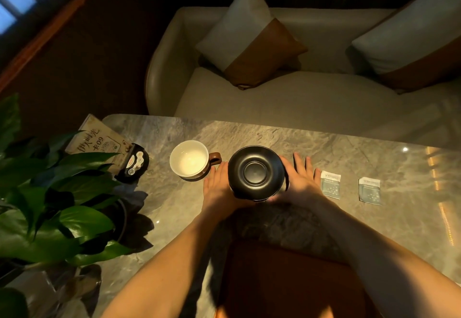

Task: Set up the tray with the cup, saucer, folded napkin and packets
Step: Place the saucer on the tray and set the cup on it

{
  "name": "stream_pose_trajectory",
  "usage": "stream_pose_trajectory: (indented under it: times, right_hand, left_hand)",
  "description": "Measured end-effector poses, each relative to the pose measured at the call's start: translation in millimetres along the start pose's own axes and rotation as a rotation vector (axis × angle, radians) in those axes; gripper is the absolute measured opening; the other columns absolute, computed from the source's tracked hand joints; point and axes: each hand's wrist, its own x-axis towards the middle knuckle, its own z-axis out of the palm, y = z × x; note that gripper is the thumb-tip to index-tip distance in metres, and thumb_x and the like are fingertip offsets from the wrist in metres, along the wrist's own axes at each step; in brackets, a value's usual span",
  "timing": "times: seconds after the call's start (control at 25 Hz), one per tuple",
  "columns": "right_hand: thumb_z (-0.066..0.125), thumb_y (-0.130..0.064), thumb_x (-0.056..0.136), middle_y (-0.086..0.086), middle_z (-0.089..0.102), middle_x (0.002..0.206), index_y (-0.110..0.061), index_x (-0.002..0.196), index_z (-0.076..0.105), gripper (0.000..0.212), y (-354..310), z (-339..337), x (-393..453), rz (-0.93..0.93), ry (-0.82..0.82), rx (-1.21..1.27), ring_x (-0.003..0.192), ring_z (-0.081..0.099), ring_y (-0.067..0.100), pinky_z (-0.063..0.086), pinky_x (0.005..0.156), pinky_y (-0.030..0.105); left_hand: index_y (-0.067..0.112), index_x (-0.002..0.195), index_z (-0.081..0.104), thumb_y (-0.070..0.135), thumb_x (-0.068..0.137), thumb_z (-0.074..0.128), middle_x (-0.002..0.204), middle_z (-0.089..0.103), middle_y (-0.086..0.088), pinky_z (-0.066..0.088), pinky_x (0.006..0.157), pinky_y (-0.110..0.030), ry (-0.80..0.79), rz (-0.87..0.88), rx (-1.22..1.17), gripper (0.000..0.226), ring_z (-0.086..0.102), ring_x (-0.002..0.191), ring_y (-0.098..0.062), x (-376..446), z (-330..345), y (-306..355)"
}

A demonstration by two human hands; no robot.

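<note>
The black saucer [257, 172] sat at the centre of the marble table [274, 138], held between both hands. The left hand [217, 188] pressed its 9 o'clock edge; the right hand [300, 180] pressed its 3 o'clock edge, fingers [298, 161] extended flat. Whether the saucer rested on the table or was raised could not be determined. The cup [189, 161], white inside with a brown handle, stood just beside the saucer at 9 o'clock. Two packets [330, 184] [370, 191] lay flat at 3 o'clock, apart from each other. A dark tray [287, 280] lay at 6 o'clock, between the forearms.
</note>
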Motion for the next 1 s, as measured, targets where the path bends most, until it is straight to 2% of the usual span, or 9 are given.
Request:
stream_pose_trajectory:
  times: [0.28, 0.4, 0.48, 0.6, 0.64, 0.72, 0.8, 0.88, 1.0]
  right_hand:
    - [0.079, -0.077, 0.041, 0.004, -0.008, 0.166, -0.043, 0.152, 0.003, 0.139, 2, 3, -9, -0.018, 0.038, 0.020, 0.148, -0.020, 0.036, -0.010, 0.117, 0.056]
    - [0.084, -0.069, 0.041, 0.004, -0.008, 0.166, -0.043, 0.152, 0.004, 0.139, 1, 1, -19, -0.013, 0.035, 0.070, 0.147, -0.021, 0.037, -0.011, 0.118, 0.054]
    - [0.087, -0.064, 0.041, 0.004, -0.008, 0.165, -0.044, 0.152, 0.004, 0.140, 0, -2, -26, -0.017, 0.035, 0.109, 0.147, -0.022, 0.037, -0.009, 0.118, 0.055]
    - [0.088, -0.064, 0.040, 0.007, -0.006, 0.165, -0.043, 0.152, 0.004, 0.141, -1, -4, -40, -0.039, 0.049, 0.133, 0.147, -0.022, 0.039, -0.006, 0.119, 0.057]
    - [0.087, -0.066, 0.040, 0.008, -0.006, 0.165, -0.042, 0.152, 0.004, 0.141, -2, -4, -46, -0.051, 0.056, 0.135, 0.147, -0.022, 0.039, -0.007, 0.119, 0.057]
    - [0.083, -0.071, 0.038, 0.008, -0.004, 0.165, -0.043, 0.151, 0.003, 0.142, -3, -2, -60, -0.074, 0.084, 0.136, 0.147, -0.022, 0.039, -0.007, 0.119, 0.057]
    - [0.081, -0.073, 0.037, 0.003, -0.004, 0.166, -0.046, 0.150, 0.001, 0.141, -4, 0, -75, -0.084, 0.109, 0.156, 0.147, -0.023, 0.036, -0.006, 0.119, 0.056]
    - [0.083, -0.071, 0.038, -0.003, -0.006, 0.166, -0.049, 0.149, -0.001, 0.140, -6, 0, -91, -0.078, 0.115, 0.174, 0.146, -0.024, 0.034, -0.006, 0.119, 0.056]
    - [0.085, -0.067, 0.042, -0.002, -0.008, 0.166, -0.046, 0.150, 0.000, 0.140, -10, 0, -115, -0.060, 0.123, 0.145, 0.146, -0.026, 0.034, -0.004, 0.121, 0.057]
  left_hand:
    - [0.043, 0.129, 0.037, 0.083, 0.035, 0.077, 0.111, 0.038, 0.027, 0.038, 0.103, -0.052, -0.041, -0.024, -0.052, 0.110, 0.040, 0.118, -0.013, -4, -2, 2]
    - [0.046, 0.126, 0.034, 0.083, 0.031, 0.077, 0.109, 0.037, 0.028, 0.037, 0.106, -0.055, -0.047, -0.033, -0.098, 0.111, 0.040, 0.122, -0.016, -9, -5, 5]
    - [0.047, 0.126, 0.033, 0.073, 0.029, 0.081, 0.109, 0.037, 0.028, 0.037, 0.107, -0.055, -0.044, -0.030, -0.119, 0.111, 0.039, 0.121, -0.011, -12, -8, 7]
    - [0.047, 0.126, 0.034, 0.065, 0.029, 0.085, 0.108, 0.040, 0.033, 0.036, 0.108, -0.054, -0.029, -0.021, -0.158, 0.110, 0.033, 0.111, 0.005, -20, -13, 10]
    - [0.047, 0.127, 0.034, 0.064, 0.031, 0.085, 0.110, 0.040, 0.036, 0.034, 0.110, -0.054, -0.022, -0.009, -0.182, 0.110, 0.030, 0.110, 0.010, -24, -15, 10]
    - [0.046, 0.134, 0.030, 0.064, 0.038, 0.087, 0.122, 0.036, 0.037, 0.025, 0.117, -0.055, -0.025, 0.036, -0.223, 0.113, 0.023, 0.121, 0.013, -36, -20, 10]
    - [0.043, 0.141, 0.027, 0.065, 0.044, 0.088, 0.135, 0.036, 0.027, 0.016, 0.121, -0.052, -0.030, 0.075, -0.231, 0.117, 0.020, 0.138, 0.001, -48, -23, 11]
    - [0.041, 0.144, 0.024, 0.065, 0.044, 0.086, 0.145, 0.037, 0.018, 0.012, 0.123, -0.047, -0.032, 0.081, -0.212, 0.120, 0.018, 0.144, -0.007, -62, -26, 14]
    - [0.042, 0.147, 0.018, 0.065, 0.045, 0.084, 0.153, 0.032, 0.013, 0.003, 0.123, -0.042, -0.047, 0.059, -0.201, 0.124, 0.003, 0.137, 0.012, -83, -33, 21]
